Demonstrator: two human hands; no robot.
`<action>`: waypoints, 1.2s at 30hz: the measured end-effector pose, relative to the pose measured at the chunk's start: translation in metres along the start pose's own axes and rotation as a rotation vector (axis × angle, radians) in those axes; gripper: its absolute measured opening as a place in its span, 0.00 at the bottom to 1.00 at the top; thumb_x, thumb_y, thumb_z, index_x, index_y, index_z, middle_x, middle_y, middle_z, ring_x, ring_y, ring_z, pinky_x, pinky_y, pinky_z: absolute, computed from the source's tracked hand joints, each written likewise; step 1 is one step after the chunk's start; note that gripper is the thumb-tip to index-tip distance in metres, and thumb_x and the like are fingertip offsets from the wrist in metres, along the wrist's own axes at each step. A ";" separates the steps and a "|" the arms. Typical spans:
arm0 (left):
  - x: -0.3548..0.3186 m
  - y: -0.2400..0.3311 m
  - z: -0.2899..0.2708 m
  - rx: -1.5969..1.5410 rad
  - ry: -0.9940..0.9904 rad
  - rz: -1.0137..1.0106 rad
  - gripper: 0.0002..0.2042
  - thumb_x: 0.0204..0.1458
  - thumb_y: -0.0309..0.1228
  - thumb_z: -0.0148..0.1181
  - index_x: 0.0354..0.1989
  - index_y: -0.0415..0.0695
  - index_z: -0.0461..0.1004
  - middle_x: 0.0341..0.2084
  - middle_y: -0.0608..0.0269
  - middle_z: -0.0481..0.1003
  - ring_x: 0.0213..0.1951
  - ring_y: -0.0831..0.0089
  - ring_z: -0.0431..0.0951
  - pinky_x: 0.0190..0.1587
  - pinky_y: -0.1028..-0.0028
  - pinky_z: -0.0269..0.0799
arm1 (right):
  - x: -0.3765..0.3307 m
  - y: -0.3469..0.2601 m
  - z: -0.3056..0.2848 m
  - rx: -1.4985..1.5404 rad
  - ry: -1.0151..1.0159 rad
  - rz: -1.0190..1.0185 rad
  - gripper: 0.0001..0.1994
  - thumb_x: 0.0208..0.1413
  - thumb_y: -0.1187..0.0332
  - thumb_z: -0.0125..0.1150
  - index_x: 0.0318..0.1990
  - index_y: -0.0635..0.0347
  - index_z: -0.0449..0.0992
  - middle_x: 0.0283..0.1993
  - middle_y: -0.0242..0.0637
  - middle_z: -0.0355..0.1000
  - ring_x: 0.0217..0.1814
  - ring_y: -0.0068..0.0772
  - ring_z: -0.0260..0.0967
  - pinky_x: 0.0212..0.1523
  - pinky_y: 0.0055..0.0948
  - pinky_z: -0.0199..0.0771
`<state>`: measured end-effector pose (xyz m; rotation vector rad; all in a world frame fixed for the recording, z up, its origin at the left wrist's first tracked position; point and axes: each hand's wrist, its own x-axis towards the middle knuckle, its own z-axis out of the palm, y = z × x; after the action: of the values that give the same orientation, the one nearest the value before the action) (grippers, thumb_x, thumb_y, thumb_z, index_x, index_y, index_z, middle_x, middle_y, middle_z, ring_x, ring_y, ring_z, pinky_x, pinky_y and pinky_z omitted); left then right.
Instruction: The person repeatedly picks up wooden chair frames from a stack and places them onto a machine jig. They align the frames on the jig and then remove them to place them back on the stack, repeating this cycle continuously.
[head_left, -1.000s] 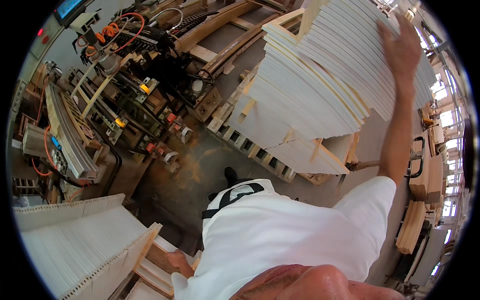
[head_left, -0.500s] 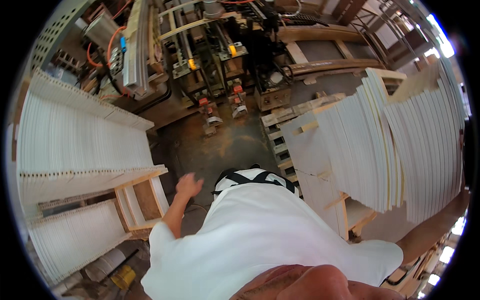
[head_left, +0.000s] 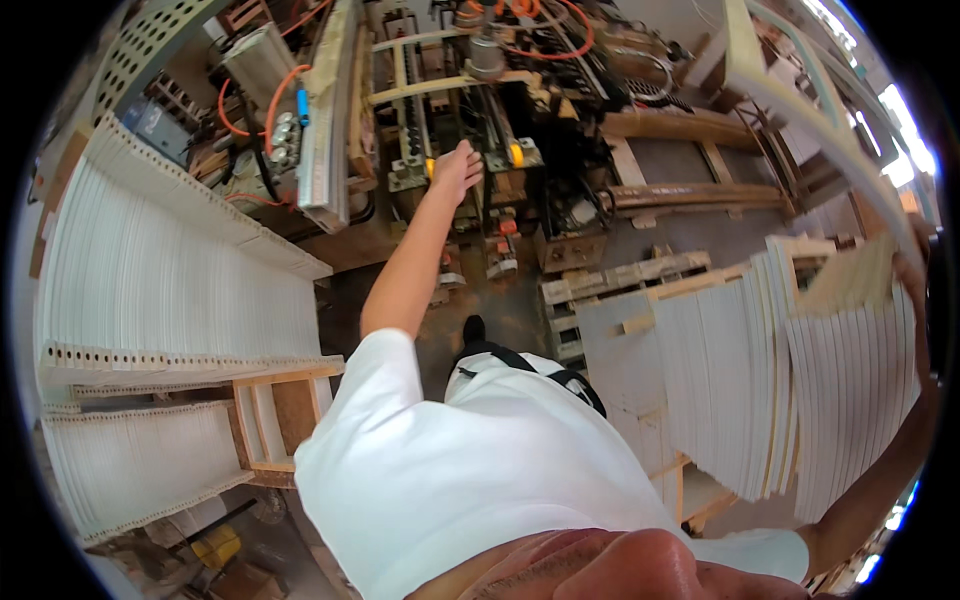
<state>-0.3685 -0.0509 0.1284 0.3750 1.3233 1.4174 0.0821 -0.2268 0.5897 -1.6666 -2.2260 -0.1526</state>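
My left hand (head_left: pixel 457 172) is stretched out ahead over the machine (head_left: pixel 410 178), near a yellow knob on one of its rails. Its fingers are loosely extended with nothing between them. Far out at the right rim, my right hand (head_left: pixel 910 268) is closed on a pale wooden frame (head_left: pixel 812 112), raised above a stack of white panels (head_left: pixel 715 370). The fingers of that hand are partly lost in the lens edge. The frame curves across the upper right, its far end cut off by the picture.
White slatted panels (head_left: pixel 190 265) stand tightly stacked at the left, with a second stack (head_left: pixel 140 455) below. A wooden pallet (head_left: pixel 625 278) lies under the right stack. Orange hoses (head_left: pixel 268 105) hang by an aluminium beam (head_left: pixel 320 120). Long wooden beams (head_left: pixel 690 195) lie beyond the pallet.
My left hand has swung from beside my hip forward over the machine. My right hand has risen along the right rim, and the pale frame has come into view there. I have moved toward the machine.
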 end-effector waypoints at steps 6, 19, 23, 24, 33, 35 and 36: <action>0.145 0.034 0.010 -0.253 0.074 -0.047 0.30 0.59 0.48 0.52 0.60 0.35 0.59 0.51 0.49 0.68 0.49 0.56 0.73 0.52 0.55 0.74 | 0.022 -0.060 0.082 -0.017 -0.048 -0.212 0.18 0.52 0.73 0.61 0.51 0.62 0.74 0.51 0.42 0.70 0.51 0.34 0.71 0.51 0.33 0.75; 0.240 0.059 0.011 -0.738 0.037 0.103 0.28 0.64 0.42 0.42 0.66 0.38 0.48 0.62 0.44 0.54 0.62 0.45 0.60 0.59 0.51 0.70 | 0.097 -0.128 0.221 0.105 -0.280 -0.319 0.14 0.42 0.74 0.65 0.40 0.66 0.75 0.38 0.45 0.72 0.42 0.50 0.69 0.45 0.41 0.68; 0.214 0.048 0.011 -0.784 0.066 0.073 0.24 0.65 0.38 0.40 0.65 0.38 0.51 0.59 0.45 0.59 0.61 0.46 0.61 0.59 0.50 0.69 | 0.109 -0.125 0.245 0.172 -0.298 -0.378 0.14 0.43 0.72 0.65 0.40 0.66 0.75 0.38 0.45 0.72 0.42 0.50 0.69 0.44 0.42 0.68; 0.197 0.043 0.016 -0.783 0.078 0.083 0.24 0.65 0.38 0.40 0.65 0.38 0.51 0.58 0.45 0.60 0.61 0.46 0.61 0.61 0.51 0.67 | 0.110 -0.124 0.250 0.188 -0.293 -0.392 0.14 0.43 0.72 0.65 0.40 0.66 0.75 0.38 0.45 0.72 0.42 0.50 0.69 0.44 0.42 0.68; 0.102 -0.050 -0.005 -0.773 -0.097 0.249 0.17 0.61 0.45 0.50 0.48 0.46 0.70 0.44 0.59 0.74 0.43 0.56 0.76 0.50 0.61 0.73 | 0.123 -0.124 0.291 0.216 -0.258 -0.609 0.13 0.44 0.72 0.65 0.39 0.66 0.75 0.38 0.46 0.73 0.41 0.51 0.70 0.43 0.42 0.69; 0.065 -0.059 0.014 -0.625 0.003 0.228 0.15 0.61 0.43 0.49 0.46 0.45 0.70 0.42 0.58 0.74 0.46 0.57 0.74 0.54 0.55 0.70 | 0.122 -0.119 0.312 0.255 -0.244 -0.638 0.13 0.44 0.71 0.64 0.38 0.66 0.76 0.37 0.45 0.73 0.42 0.50 0.70 0.43 0.43 0.69; 0.051 -0.069 0.014 -0.724 -0.004 0.248 0.13 0.61 0.38 0.48 0.48 0.45 0.68 0.42 0.56 0.73 0.46 0.59 0.75 0.53 0.55 0.72 | 0.120 -0.125 0.318 0.268 -0.245 -0.674 0.13 0.44 0.71 0.64 0.38 0.66 0.76 0.37 0.45 0.73 0.42 0.50 0.70 0.43 0.43 0.69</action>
<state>-0.3415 -0.0170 0.0528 0.0517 0.6956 1.9852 -0.1338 -0.0615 0.3500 -0.7876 -2.7648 0.1885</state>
